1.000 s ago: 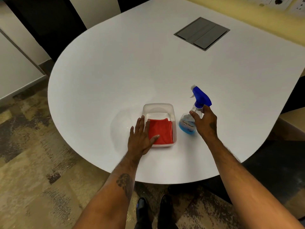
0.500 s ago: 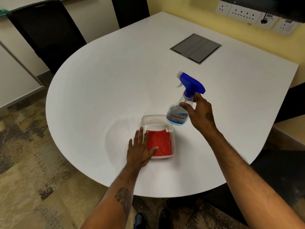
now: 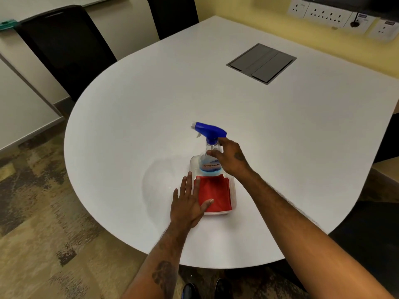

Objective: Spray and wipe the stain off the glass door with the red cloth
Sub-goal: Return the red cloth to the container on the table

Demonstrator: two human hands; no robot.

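A folded red cloth (image 3: 213, 194) lies in a clear plastic tray (image 3: 233, 190) on the white table (image 3: 259, 130). My left hand (image 3: 190, 202) rests flat against the tray's left side, fingers spread, thumb on the cloth. My right hand (image 3: 228, 157) grips a clear spray bottle (image 3: 208, 162) with a blue trigger head and blue liquid at its bottom. The bottle is over the far end of the tray; whether it touches the tray I cannot tell. No glass door is in view.
A grey cable hatch (image 3: 261, 62) is set into the table's far side. Black chairs (image 3: 64, 46) stand at the far left. Wall sockets (image 3: 328, 12) line the yellow wall. Patterned carpet lies below, with my shoes (image 3: 205, 288) at the table's near edge.
My right hand has lifted the spray bottle from the table right of the tray and carried it left, over the tray's far end. My left hand has stayed on the tray and cloth.
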